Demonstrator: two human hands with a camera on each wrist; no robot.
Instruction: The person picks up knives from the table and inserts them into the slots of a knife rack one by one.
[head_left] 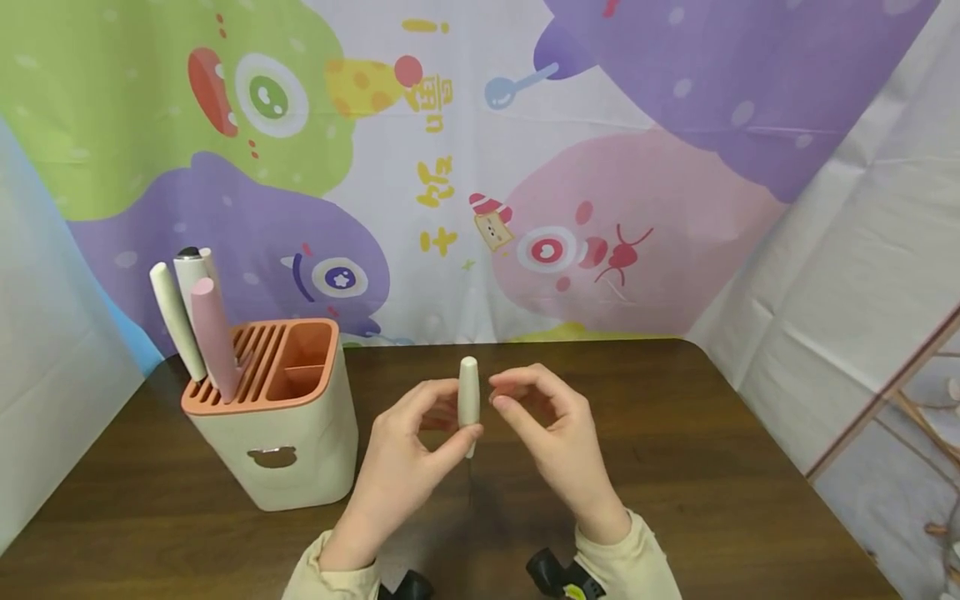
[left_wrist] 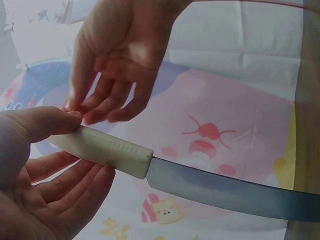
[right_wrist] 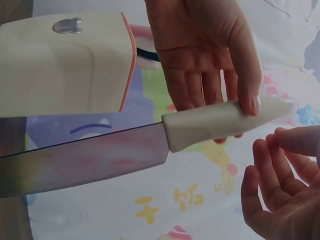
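Note:
A kitchen knife with a cream handle [head_left: 468, 387] is held upright over the table, its blade [right_wrist: 95, 155] pointing down. My left hand [head_left: 408, 446] pinches the handle, thumb on one side and fingers on the other. Close to the right of the handle, my right hand [head_left: 551, 429] has loosely bent fingers, with thumb and index fingertips near each other and nothing visible between them. In the right wrist view a gap shows between these fingers and the handle. The broad metal blade [left_wrist: 220, 185] also shows in the left wrist view.
A cream knife holder [head_left: 307, 450] with an orange slotted top stands to the left on the dark wooden table [head_left: 675, 467]. Several handles, including a pink one [head_left: 213, 342], stick up from its slots. Behind hangs a cartoon-printed cloth [head_left: 637, 242].

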